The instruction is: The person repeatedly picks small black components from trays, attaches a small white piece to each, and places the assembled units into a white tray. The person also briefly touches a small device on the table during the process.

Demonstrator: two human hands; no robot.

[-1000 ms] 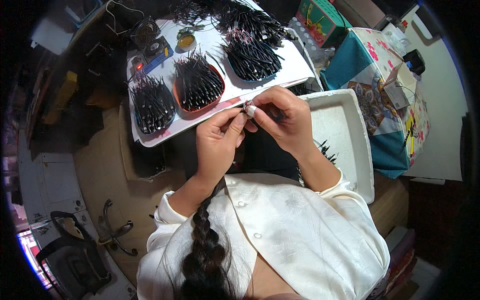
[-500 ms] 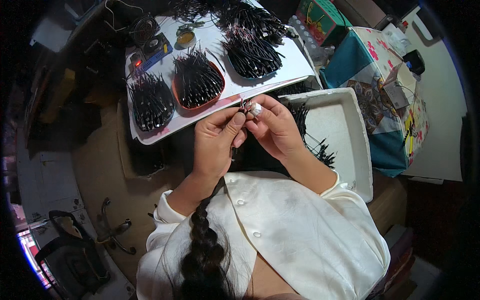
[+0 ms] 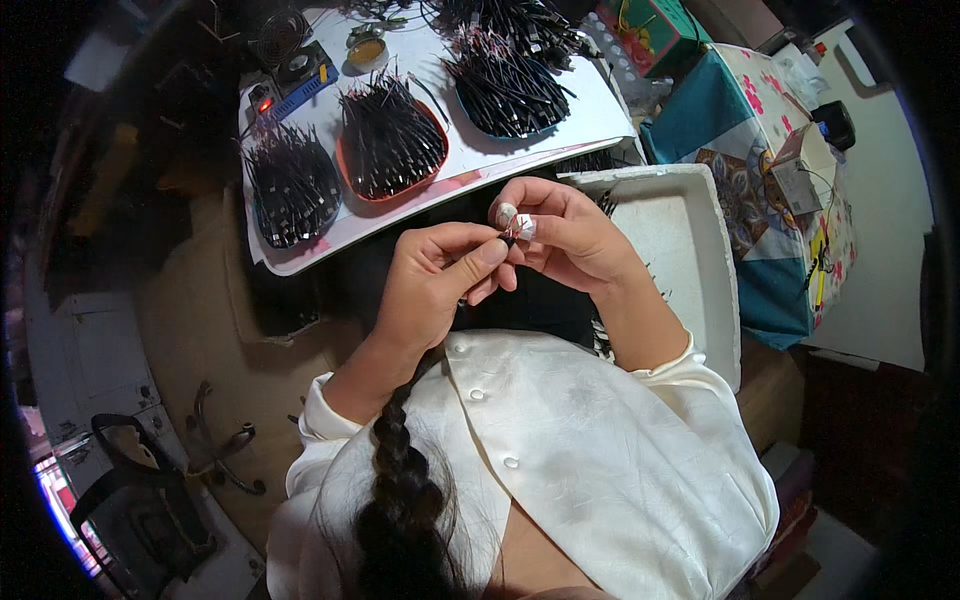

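Note:
In front of my chest, my left hand (image 3: 430, 280) pinches a short black cable (image 3: 508, 239) between thumb and forefinger. Thin red and pale wires stick out of the cable's end. My right hand (image 3: 580, 235) is closed at those wires, its wrapped thumb and forefinger pressing around them. White wrapping (image 3: 525, 228) covers those fingertips. Most of the cable is hidden behind my fingers. Beyond my hands, an orange-red basket (image 3: 400, 193) holds a bundle of similar black cables (image 3: 385, 140), and more bundles stand on either side of it.
The white table (image 3: 560, 148) has a small lit device (image 3: 300, 85), a little tin (image 3: 368, 52) and more cables on it. To the right stands a white foam box (image 3: 722, 270) with cables inside. Farther right is a surface with a flowered cloth (image 3: 745, 90).
Both hands have shifted slightly right and nearer to me. My right thumb and forefinger have changed position around the wires, which now show more. The view has tilted a little.

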